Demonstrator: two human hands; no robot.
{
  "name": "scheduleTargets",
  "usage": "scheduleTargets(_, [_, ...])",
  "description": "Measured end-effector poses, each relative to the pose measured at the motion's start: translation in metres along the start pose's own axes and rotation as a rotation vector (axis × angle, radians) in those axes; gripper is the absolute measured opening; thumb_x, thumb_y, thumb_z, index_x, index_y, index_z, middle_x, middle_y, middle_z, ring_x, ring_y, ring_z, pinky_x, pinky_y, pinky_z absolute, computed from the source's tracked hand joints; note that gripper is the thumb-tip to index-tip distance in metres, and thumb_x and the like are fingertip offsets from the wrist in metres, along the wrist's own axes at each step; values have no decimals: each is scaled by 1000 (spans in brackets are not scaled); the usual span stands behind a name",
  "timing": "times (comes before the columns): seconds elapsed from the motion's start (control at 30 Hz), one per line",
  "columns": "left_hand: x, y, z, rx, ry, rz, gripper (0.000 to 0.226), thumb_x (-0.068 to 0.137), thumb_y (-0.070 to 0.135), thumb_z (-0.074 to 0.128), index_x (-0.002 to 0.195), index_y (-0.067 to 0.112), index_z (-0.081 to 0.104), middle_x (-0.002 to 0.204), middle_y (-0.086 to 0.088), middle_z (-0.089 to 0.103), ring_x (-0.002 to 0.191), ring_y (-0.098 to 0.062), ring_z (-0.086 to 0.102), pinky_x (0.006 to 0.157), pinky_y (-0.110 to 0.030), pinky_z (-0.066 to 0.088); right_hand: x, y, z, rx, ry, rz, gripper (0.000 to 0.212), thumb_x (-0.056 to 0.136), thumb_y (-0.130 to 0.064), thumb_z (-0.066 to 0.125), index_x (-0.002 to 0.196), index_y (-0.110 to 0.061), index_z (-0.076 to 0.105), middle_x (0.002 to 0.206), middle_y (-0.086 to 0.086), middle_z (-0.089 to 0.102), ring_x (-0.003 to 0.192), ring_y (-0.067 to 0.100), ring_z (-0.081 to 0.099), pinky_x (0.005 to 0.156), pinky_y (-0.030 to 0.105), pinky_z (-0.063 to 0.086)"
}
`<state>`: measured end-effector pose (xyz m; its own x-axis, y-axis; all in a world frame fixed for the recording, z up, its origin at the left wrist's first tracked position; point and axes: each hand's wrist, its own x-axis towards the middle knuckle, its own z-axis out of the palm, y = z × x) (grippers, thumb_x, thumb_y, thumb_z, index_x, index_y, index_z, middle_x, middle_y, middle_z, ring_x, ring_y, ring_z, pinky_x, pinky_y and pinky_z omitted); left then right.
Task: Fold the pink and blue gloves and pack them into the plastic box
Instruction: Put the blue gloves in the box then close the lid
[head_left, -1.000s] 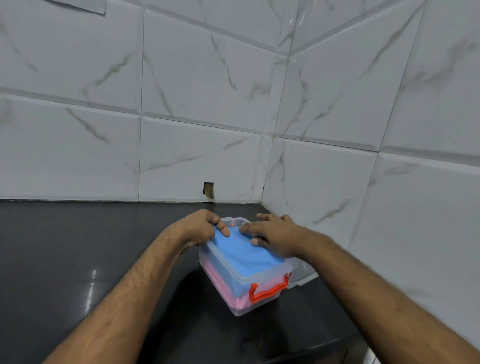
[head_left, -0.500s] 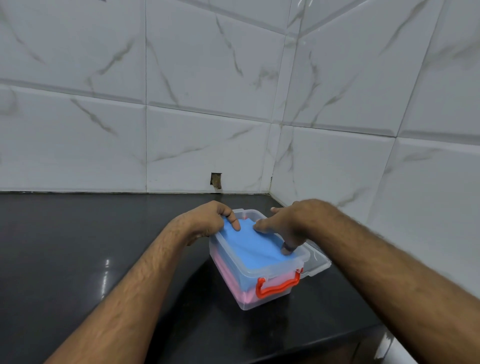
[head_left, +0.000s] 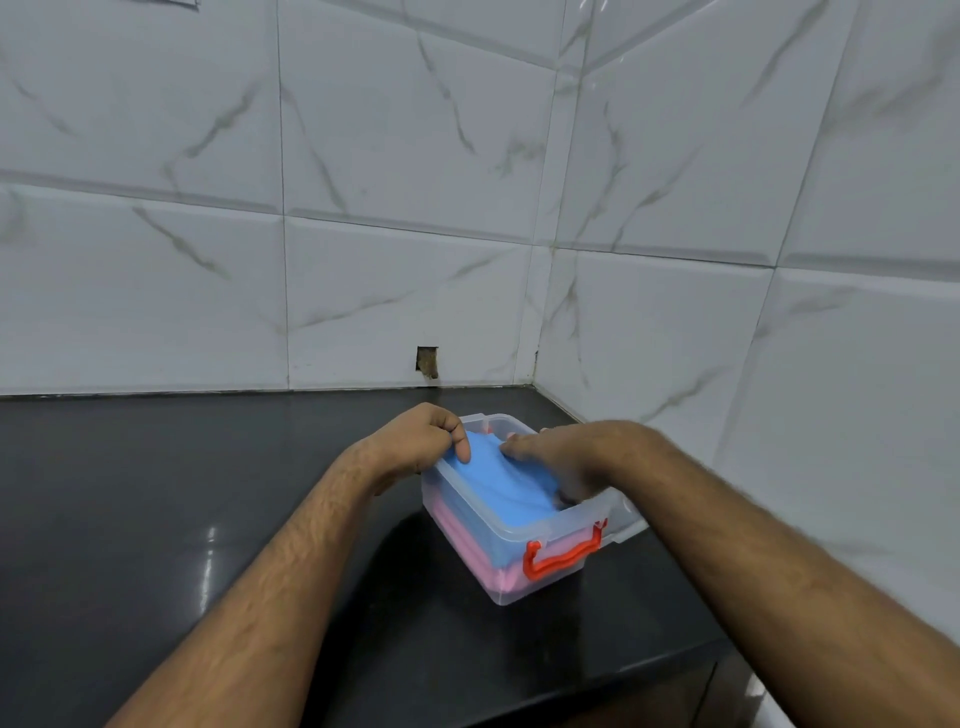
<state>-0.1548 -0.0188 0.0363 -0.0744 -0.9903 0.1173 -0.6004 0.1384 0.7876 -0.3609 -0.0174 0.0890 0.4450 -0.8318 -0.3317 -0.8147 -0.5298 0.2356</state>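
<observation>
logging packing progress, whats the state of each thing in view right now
box: open, no lid on, packed full
blue glove: folded, on top, in box
pink glove: folded, underneath
left hand: grips box rim, thumb on blue glove
right hand: pressing blue glove down

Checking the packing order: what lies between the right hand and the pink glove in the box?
The blue glove, in the head view.

Soft, even, cool light fills the corner. The black counter (head_left: 156, 519) mirrors small white glints at its left. Faint shadows sit beside the box (head_left: 519, 561). Tile lines bow toward the edges; the right hand (head_left: 566, 457) looks slightly smeared.
</observation>
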Motion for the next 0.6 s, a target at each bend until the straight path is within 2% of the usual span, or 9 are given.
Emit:
scheduleTargets(0.07, [0, -3, 2, -37, 71, 43, 34, 81, 6, 39, 65, 10, 69, 70, 5, 58, 72, -15, 48, 66, -29, 37, -3, 18, 7, 74, 73, -81, 78, 98, -26, 63, 162, -31, 17, 169, -9, 17, 151, 21, 28, 122, 42, 27])
scheduleTargets(0.13, [1, -4, 4, -12, 142, 112, 35, 77, 22, 40, 63, 5, 67, 76, 0, 63, 81, -17, 54, 74, -31, 43, -2, 36, 16, 219, 194, -124, 68, 102, -34, 58, 161, -30, 24, 169, -14, 15, 152, 14, 26, 123, 34, 22])
scheduleTargets(0.2, [4, -6, 8, 110, 184, 161, 44, 85, 35, 40, 64, 10, 69, 93, -6, 65, 95, -19, 58, 90, -37, 48, -3, 48, 26, 322, 330, -126, 60, 104, -37, 52, 159, -26, 31, 168, -15, 18, 149, 11, 32, 121, 30, 25])
scheduleTargets(0.3, [8, -8, 14, 320, 281, 169, 56, 102, 53, 34, 72, 26, 73, 128, 1, 56, 119, -17, 53, 105, -47, 42, -4, 56, 44, 476, 509, -63, 52, 106, -43, 47, 153, -23, 44, 159, -9, 41, 140, 13, 46, 116, 35, 37])
scheduleTargets(0.37, [7, -7, 15, 403, 327, 194, 60, 105, 51, 28, 77, 28, 75, 141, 2, 51, 128, -19, 49, 109, -51, 37, -5, 55, 53, 566, 575, -7, 47, 105, -51, 41, 142, -25, 56, 140, -8, 61, 125, 15, 57, 103, 34, 46])
scheduleTargets(0.47, [7, -6, 17, 407, 337, 203, 60, 107, 49, 23, 94, 28, 78, 149, 3, 47, 135, -19, 45, 113, -51, 32, -3, 48, 62, 713, 591, 37, 40, 105, -53, 37, 127, -29, 61, 111, -11, 67, 93, 14, 66, 73, 27, 55])
scheduleTargets(0.53, [8, -9, 17, 420, 327, 179, 60, 107, 50, 20, 115, 24, 74, 153, 3, 44, 139, -20, 41, 115, -51, 31, 2, 41, 64, 805, 595, 83, 32, 106, -42, 42, 129, -27, 58, 107, -10, 64, 73, 15, 67, 54, 25, 55])
scheduleTargets(0.6, [8, -11, 15, 411, 350, 161, 61, 107, 51, 20, 122, 21, 71, 151, 1, 47, 137, -20, 43, 115, -51, 32, 9, 34, 62, 874, 624, 136, 33, 104, -32, 47, 133, -22, 56, 108, -8, 62, 64, 13, 63, 48, 23, 50])
